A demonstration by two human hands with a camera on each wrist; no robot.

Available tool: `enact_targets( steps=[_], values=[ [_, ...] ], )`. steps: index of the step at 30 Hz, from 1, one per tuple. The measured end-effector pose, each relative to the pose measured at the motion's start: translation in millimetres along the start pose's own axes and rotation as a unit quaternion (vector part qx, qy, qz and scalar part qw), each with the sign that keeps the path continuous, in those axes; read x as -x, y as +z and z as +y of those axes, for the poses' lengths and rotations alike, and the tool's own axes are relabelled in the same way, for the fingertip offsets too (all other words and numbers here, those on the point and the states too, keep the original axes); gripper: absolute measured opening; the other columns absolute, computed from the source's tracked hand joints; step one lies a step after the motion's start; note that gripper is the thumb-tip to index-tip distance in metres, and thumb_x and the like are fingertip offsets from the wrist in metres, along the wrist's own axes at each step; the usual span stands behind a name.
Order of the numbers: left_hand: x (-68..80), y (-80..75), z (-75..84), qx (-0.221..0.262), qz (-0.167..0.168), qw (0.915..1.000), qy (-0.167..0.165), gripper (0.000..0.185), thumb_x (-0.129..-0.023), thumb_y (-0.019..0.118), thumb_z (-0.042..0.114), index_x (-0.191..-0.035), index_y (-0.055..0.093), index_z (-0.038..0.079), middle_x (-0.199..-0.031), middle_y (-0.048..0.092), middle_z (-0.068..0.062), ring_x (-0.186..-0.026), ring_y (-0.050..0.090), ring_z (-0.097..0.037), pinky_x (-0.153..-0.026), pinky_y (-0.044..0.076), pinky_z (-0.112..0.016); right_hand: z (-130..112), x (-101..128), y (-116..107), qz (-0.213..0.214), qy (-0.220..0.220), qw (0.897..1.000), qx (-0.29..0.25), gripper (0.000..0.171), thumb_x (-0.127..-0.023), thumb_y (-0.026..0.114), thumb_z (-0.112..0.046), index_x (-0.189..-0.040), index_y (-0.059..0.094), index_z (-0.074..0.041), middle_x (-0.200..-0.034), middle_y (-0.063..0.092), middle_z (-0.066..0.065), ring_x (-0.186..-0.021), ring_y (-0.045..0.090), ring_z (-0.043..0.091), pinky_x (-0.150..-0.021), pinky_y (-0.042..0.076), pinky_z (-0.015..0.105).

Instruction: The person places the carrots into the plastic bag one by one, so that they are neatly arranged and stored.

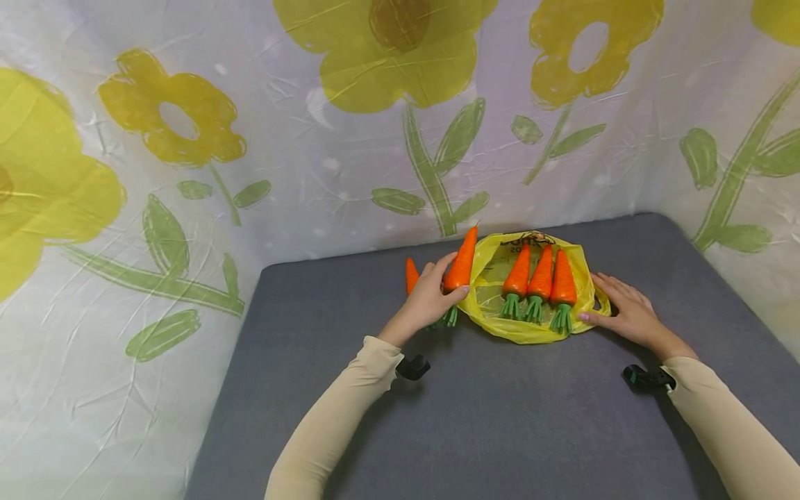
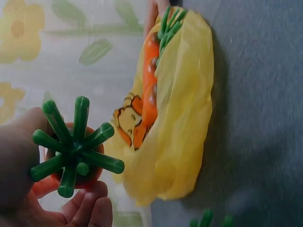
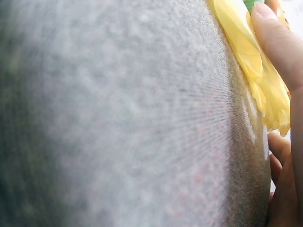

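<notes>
My left hand (image 1: pixel 430 295) grips an orange toy carrot (image 1: pixel 462 262) by its body, tip up and green stalks down, at the left edge of a yellow plastic bag (image 1: pixel 519 335). In the left wrist view its green stalks (image 2: pixel 75 149) face the camera. Inside the open bag lie three carrots (image 1: pixel 539 278) side by side, stalks toward me. My right hand (image 1: pixel 628 312) holds the bag's right edge, thumb on the near side; the right wrist view shows yellow plastic (image 3: pixel 253 66) between thumb and fingers. Another carrot (image 1: pixel 412 276) lies on the table, partly hidden behind my left hand.
The grey table (image 1: pixel 500 417) runs back to a white curtain (image 1: pixel 300 173) printed with yellow flowers. The bag's handle loop (image 1: pixel 603 303) sticks out near my right hand. A black wrist camera (image 1: pixel 412 367) sits under my left wrist.
</notes>
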State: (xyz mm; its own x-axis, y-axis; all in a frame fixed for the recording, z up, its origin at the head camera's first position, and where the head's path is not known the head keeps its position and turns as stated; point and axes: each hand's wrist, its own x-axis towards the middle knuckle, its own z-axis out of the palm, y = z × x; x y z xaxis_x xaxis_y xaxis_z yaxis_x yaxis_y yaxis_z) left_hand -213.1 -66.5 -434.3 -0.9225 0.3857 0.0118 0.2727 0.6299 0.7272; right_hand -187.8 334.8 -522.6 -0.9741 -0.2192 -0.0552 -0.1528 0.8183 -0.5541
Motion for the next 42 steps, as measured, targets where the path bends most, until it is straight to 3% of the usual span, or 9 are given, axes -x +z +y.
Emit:
enact_targets(
  steps=[7, 10, 12, 14, 17, 20, 23, 30, 42],
  values=[
    [-3.3, 18.7, 15.2, -0.008, -0.032, 0.9995, 0.004, 0.072, -0.097, 0.063, 0.038, -0.157, 0.027, 0.024, -0.119, 0.049, -0.014, -0.084, 0.053, -0.021, -0.064, 0.045, -0.027, 1, -1, 0, 0.000, 0.002, 1.000, 0.003, 0.096, -0.090, 0.066, -0.050, -0.161, 0.010, -0.018, -0.163, 0.014, 0.027, -0.148, 0.010, 0.052, -0.109, 0.005, 0.074],
    [-6.0, 26.8, 20.1, -0.024, -0.048, 0.9986, 0.000, 0.072, -0.097, 0.061, 0.041, -0.158, 0.025, 0.027, -0.138, 0.046, -0.017, -0.105, 0.060, -0.030, -0.079, 0.052, -0.036, 1, -1, 1, 0.001, 0.002, 1.000, 0.003, 0.096, -0.090, 0.066, -0.050, -0.161, 0.010, -0.018, -0.163, 0.014, 0.027, -0.148, 0.010, 0.052, -0.109, 0.005, 0.074],
    [-8.2, 31.6, 23.3, -0.031, -0.057, 0.9979, 0.000, 0.072, -0.098, 0.060, 0.042, -0.158, 0.024, 0.027, -0.151, 0.038, -0.019, -0.124, 0.056, -0.035, -0.093, 0.052, -0.045, 1, -1, 1, 0.001, 0.002, 1.000, 0.003, 0.096, -0.090, 0.066, -0.050, -0.161, 0.010, -0.018, -0.163, 0.014, 0.027, -0.148, 0.010, 0.052, -0.109, 0.005, 0.074],
    [-10.4, 35.8, 26.2, -0.037, -0.064, 0.9973, 0.000, 0.073, -0.098, 0.060, 0.042, -0.158, 0.023, 0.026, -0.155, 0.034, -0.019, -0.129, 0.054, -0.035, -0.098, 0.051, -0.047, 1, -1, 1, 0.001, 0.003, 1.000, 0.002, 0.096, -0.090, 0.066, -0.050, -0.161, 0.010, -0.018, -0.163, 0.014, 0.026, -0.148, 0.009, 0.052, -0.109, 0.005, 0.074],
    [-14.1, 41.1, 30.3, -0.045, -0.072, 0.9964, 0.004, 0.072, -0.098, 0.060, 0.041, -0.159, 0.024, 0.024, -0.146, 0.043, -0.018, -0.110, 0.061, -0.028, -0.085, 0.053, -0.039, 0, -1, 0, 0.000, 0.004, 1.000, 0.002, 0.096, -0.090, 0.066, -0.050, -0.161, 0.009, -0.018, -0.163, 0.014, 0.027, -0.148, 0.009, 0.053, -0.108, 0.005, 0.074],
    [-18.8, 46.4, 33.0, -0.062, -0.078, 0.9950, 0.005, 0.071, -0.098, 0.059, 0.040, -0.158, 0.025, 0.022, -0.137, 0.047, -0.016, -0.095, 0.056, -0.021, -0.072, 0.047, -0.029, 0, 0, 0, 0.000, 0.004, 1.000, 0.000, 0.096, -0.090, 0.066, -0.050, -0.161, 0.010, -0.018, -0.163, 0.014, 0.027, -0.148, 0.009, 0.053, -0.108, 0.005, 0.075],
    [-24.4, 51.7, 35.4, -0.077, -0.084, 0.9935, 0.000, 0.071, -0.099, 0.058, 0.040, -0.158, 0.025, 0.020, -0.138, 0.047, -0.016, -0.101, 0.056, -0.022, -0.075, 0.047, -0.029, -1, 0, -1, 0.001, 0.002, 1.000, -0.001, 0.096, -0.090, 0.066, -0.050, -0.161, 0.010, -0.018, -0.163, 0.014, 0.027, -0.148, 0.010, 0.053, -0.108, 0.005, 0.075],
    [-36.3, 61.6, 41.7, -0.101, -0.093, 0.9898, -0.041, 0.069, -0.100, 0.056, 0.041, -0.158, 0.024, 0.022, -0.154, 0.035, -0.017, -0.136, 0.044, -0.032, -0.101, 0.046, -0.043, 0, 0, 0, 0.002, 0.000, 1.000, -0.003, 0.095, -0.090, 0.066, -0.049, -0.161, 0.011, -0.018, -0.163, 0.014, 0.027, -0.148, 0.009, 0.053, -0.108, 0.005, 0.075],
    [-45.7, 73.9, 47.2, -0.120, -0.072, 0.9862, -0.088, 0.061, -0.105, 0.047, 0.039, -0.159, 0.023, 0.023, -0.154, 0.030, -0.020, -0.135, 0.035, -0.034, -0.100, 0.043, -0.042, 2, 0, 1, 0.004, 0.001, 1.000, 0.000, 0.095, -0.090, 0.067, -0.050, -0.161, 0.012, -0.019, -0.163, 0.015, 0.026, -0.148, 0.010, 0.052, -0.107, 0.005, 0.075]
  ],
)
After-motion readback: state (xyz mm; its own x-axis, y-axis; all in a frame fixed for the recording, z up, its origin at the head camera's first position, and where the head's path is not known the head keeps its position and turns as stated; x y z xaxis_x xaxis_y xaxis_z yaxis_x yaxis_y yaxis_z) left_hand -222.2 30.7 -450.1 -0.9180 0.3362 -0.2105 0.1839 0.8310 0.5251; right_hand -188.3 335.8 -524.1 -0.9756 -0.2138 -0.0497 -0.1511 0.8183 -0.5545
